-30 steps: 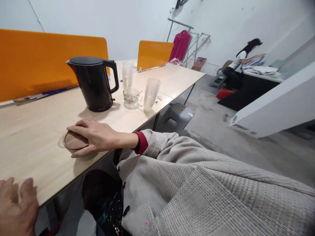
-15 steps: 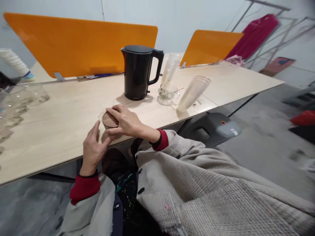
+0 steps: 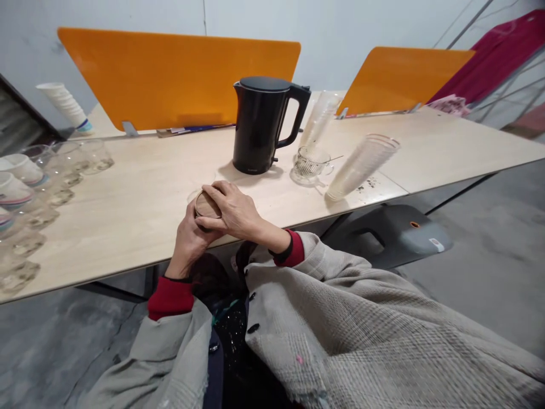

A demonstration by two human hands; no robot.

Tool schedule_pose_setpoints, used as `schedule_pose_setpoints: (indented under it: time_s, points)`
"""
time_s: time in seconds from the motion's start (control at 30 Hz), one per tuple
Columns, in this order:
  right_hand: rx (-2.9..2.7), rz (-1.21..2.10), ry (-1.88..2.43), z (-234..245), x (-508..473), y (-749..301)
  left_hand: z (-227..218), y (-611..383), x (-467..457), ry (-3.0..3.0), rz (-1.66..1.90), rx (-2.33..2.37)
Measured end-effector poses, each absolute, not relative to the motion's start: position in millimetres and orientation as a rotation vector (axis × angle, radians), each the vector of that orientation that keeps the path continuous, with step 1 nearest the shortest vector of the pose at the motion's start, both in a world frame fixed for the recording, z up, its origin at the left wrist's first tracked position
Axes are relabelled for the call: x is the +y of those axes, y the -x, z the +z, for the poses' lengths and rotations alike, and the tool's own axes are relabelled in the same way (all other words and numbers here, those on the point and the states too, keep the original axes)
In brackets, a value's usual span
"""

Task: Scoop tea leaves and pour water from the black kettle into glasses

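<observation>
A small jar with a round wooden lid stands near the front edge of the light wooden table. My right hand lies over the lid with its fingers curled round the rim. My left hand wraps round the jar's body from the near side. Most of the jar is hidden by both hands. Behind them stands a black electric kettle.
Right of the kettle are a small glass cup and two stacks of clear plastic cups. Several glass and paper cups line the left end. Orange dividers back the table. A grey stool stands under the right side.
My left hand has come up from the lower left and closed round the jar. The view has swung left, bringing the cups at the left end into sight.
</observation>
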State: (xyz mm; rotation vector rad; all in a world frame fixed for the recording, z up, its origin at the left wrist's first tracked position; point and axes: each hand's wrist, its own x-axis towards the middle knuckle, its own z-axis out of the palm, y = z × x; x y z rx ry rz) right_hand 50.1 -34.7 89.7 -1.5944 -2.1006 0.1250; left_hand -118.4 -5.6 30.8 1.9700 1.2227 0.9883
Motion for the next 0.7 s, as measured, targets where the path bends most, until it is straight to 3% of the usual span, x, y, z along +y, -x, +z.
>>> schedule_pose_setpoints:
  time_s: [0.5, 0.7]
  points:
    - [-1.843, 0.333, 1.383, 95, -17, -61, 40, 116, -9, -1.870, 0.904, 1.412]
    - [-1.576, 0.104, 1.412, 90, -8, -113, 48, 115, -9, -1.919, 0.928, 1.449]
